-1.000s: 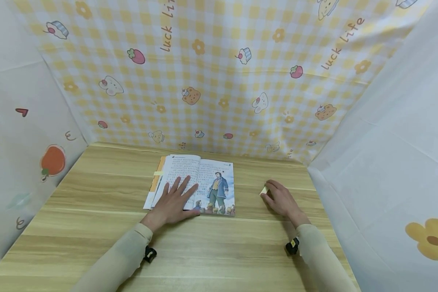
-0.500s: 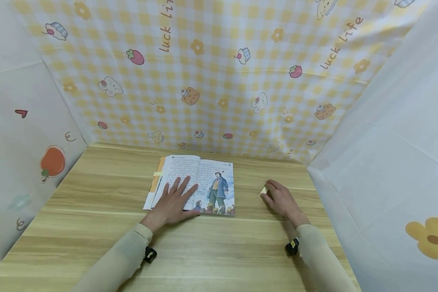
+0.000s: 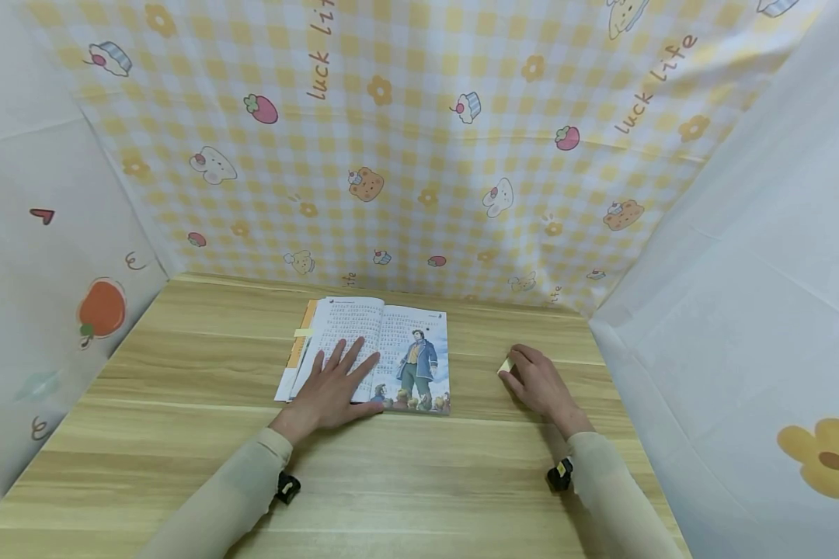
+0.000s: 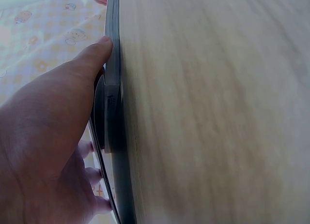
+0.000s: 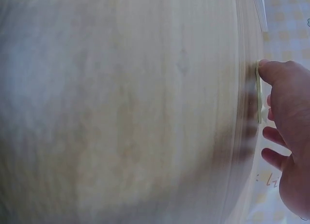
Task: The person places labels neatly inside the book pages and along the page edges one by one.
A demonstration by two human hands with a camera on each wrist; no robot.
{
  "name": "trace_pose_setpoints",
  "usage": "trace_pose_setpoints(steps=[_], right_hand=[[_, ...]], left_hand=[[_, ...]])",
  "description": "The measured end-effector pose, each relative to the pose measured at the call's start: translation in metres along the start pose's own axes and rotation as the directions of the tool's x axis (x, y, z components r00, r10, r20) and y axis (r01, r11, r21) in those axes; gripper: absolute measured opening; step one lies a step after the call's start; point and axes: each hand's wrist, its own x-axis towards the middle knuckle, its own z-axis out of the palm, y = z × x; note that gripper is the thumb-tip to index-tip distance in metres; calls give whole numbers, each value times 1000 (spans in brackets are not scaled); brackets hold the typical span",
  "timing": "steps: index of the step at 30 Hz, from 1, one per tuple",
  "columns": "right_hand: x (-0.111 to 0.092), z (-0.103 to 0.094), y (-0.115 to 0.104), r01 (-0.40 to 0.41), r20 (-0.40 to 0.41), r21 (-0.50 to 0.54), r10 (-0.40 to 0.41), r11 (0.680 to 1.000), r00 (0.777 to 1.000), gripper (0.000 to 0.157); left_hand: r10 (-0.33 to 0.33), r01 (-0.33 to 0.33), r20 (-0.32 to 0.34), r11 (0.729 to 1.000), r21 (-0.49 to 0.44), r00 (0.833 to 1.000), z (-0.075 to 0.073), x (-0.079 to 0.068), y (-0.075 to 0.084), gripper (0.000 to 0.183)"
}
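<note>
An open book (image 3: 412, 320) lies on the table, printed text on the left page and a picture of a figure in a blue coat on the right. My left hand (image 3: 325, 392) rests on the left page with fingers spread, covering its lower part. In the left wrist view, the thumb of that hand (image 4: 58, 103) lies along the book's edge (image 4: 113, 54). To the right of the book, my right hand (image 3: 541, 386) holds a small pale yellow sticky note pad (image 3: 506, 366) between thumb and fingers. The right wrist view shows the pad (image 5: 259, 100) edge-on, low over the tabletop.
A yellow tab (image 3: 304, 332) sticks out at the book's left edge, by an orange flap (image 3: 297, 353). The wooden table (image 3: 405, 481) reaches a yellow checked cloth (image 3: 419, 163) at the back. White sheets (image 3: 755, 326) hang along both sides.
</note>
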Motion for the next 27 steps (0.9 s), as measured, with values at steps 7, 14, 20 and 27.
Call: trace_pose_setpoints(steps=[7,14,20,27], right_hand=[[-1,1,0,0,3,26,0,1000,1000,34],[-2,0,0,-58,36,29,57,998,998,49],[-1,-3,-2,-119,77,37,116,992,990,58],[1,-7,-6,-139,75,41,136,989,988,61]], left_hand=[[2,-2,3,1000,-2,1000,0,0,0,96],[1,-1,1,1000,0,1000,0,-1,0,96],[1,-1,3,1000,-5,1000,-1,-1,1,95],[-1,1,2,1000,-13,1000,-2,-1,1,95]])
